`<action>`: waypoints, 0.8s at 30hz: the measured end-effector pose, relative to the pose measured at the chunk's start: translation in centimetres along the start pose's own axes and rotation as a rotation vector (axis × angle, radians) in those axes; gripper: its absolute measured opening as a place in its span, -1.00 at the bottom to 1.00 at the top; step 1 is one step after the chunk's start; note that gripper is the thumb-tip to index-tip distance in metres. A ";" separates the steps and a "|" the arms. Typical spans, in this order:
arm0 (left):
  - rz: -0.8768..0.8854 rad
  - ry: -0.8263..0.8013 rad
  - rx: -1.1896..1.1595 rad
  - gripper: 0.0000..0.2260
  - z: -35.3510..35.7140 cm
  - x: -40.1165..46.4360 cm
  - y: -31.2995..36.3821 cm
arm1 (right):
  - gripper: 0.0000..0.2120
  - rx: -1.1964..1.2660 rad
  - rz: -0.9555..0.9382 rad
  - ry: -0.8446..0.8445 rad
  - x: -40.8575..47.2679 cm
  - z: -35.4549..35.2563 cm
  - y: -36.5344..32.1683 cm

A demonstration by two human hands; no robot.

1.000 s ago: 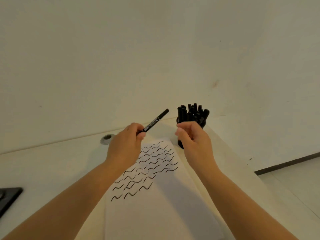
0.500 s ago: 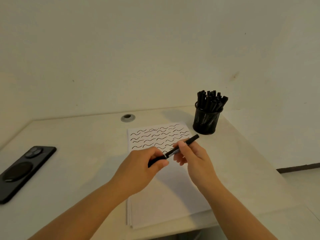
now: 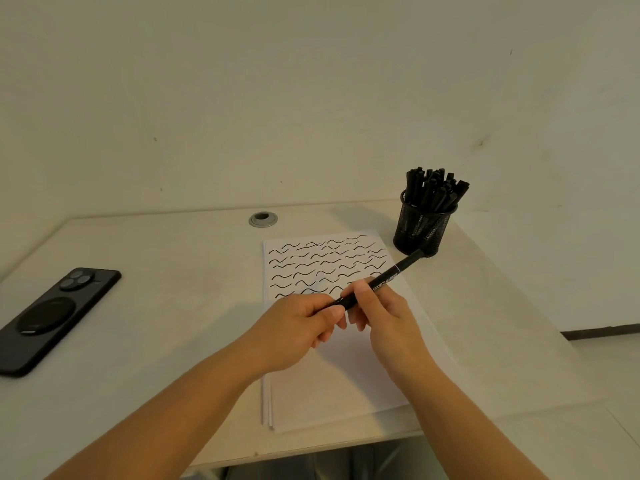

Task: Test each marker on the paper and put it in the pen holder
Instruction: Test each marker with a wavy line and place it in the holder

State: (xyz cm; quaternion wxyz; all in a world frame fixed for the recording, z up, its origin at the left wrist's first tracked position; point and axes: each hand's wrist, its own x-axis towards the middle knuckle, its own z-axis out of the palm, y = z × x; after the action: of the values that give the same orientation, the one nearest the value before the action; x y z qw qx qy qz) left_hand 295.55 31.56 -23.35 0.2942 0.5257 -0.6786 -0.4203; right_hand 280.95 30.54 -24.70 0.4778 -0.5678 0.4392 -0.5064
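I have the black marker [image 3: 379,284] held over the sheet of paper [image 3: 332,341], my right hand [image 3: 377,317] pinching its barrel around the middle and my left hand [image 3: 298,327] curled round the near end, where I take the cap to be, though my fingers hide it. The far end slants up and away toward the mesh pen holder [image 3: 420,226], which stands on the worktop [image 3: 173,271] just beyond the paper's far right corner, already crowded with black markers [image 3: 434,188]. The upper part of the sheet is filled with rows of wavy test strokes, the lowest row just ahead of my knuckles, and the lower part is blank. By my reckoning the step in hand is uncapping: I should hold the barrel firmly with the right grip and pull the cap straight off along the marker's axis with the left, not bending it sideways. Then I should turn the tip down onto blank paper below the last row, keeping the cap in my left hand for recapping before the marker goes in the holder. A black phone [image 3: 52,313] lies well off to the left, out of the way.
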 end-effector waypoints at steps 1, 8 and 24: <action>0.008 0.009 0.007 -0.71 0.0 0.1 0.0 | -0.72 -0.011 -0.006 0.004 0.0 0.0 0.0; 0.125 0.206 0.194 -0.74 0.8 0.2 0.4 | -0.69 -0.032 0.015 0.193 0.8 0.8 0.2; 0.101 0.356 0.508 -0.77 -2.6 2.1 -3.7 | -0.89 -0.250 0.061 0.359 4.8 -6.3 1.1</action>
State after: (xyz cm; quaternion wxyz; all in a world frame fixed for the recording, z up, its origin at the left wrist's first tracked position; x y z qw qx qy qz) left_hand 298.85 28.49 -25.44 0.2882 0.6134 -0.7249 -0.1236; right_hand 275.18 24.99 -24.88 0.3327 -0.5100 0.5935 -0.5263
